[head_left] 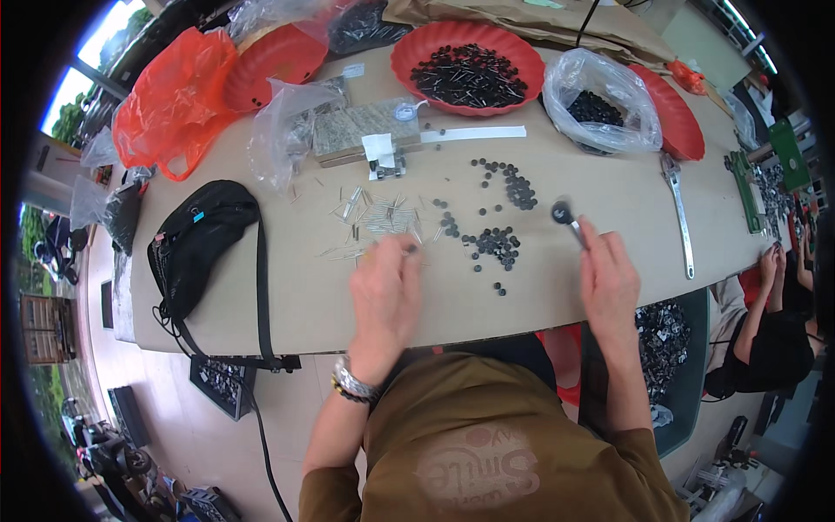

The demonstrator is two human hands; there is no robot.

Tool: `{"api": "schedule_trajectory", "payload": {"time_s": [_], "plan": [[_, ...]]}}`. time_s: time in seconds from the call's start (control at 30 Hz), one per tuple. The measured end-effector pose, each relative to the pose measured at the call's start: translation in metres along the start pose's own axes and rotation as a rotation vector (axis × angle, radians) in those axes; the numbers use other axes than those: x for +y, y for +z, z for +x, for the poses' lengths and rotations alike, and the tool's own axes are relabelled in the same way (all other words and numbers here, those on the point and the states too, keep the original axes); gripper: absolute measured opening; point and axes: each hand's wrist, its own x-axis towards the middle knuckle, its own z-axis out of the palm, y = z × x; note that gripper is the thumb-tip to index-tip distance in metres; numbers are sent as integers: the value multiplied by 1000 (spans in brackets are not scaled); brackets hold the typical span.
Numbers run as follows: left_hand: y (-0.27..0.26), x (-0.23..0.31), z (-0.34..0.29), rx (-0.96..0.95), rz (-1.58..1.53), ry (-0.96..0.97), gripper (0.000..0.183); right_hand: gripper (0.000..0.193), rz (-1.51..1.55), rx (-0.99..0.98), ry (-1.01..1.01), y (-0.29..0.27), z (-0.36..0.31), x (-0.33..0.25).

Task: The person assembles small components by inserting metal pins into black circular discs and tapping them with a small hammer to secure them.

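My right hand (609,274) is closed around the shiny metal shaft of a tool with a round black head (563,212), held over the right part of the table. Its exact kind is hard to make out. My left hand (385,283) is pinched at the near edge of a pile of thin metal pins (387,215). A small dark piece (410,250) shows at its fingertips, blurred, perhaps one of the black caps. Between my hands lie loose small round black caps (496,246), with another cluster of black caps (520,193) farther back.
A red scalloped plate (404,65) holds many black-capped pins. Beside it stands a clear bag (639,113) of black parts. An adjustable wrench (678,213) lies right, a black waist bag (209,235) left, and a grey block (348,135) behind the pins. Another person (765,331) sits at right.
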Motion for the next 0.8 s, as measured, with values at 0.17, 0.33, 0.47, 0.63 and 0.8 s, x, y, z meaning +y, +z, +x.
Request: {"api": "schedule_trajectory", "payload": {"time_s": [0.17,0.33,0.47,0.63,0.8], "plan": [[-13,-29,71,-81,263,129,12,43,-338,43,97,16,1,41],[-1,-60,99,-125,483,250,14,41,-262,84,115,24,-2,43],[3,-64,103,-122,510,325,13,41,-249,93,105,23,-2,45],[2,-64,101,-136,554,397,11,41,-234,92,122,23,-1,43],[6,-64,102,-104,531,428,11,41,-234,81,138,24,-2,44]]}}
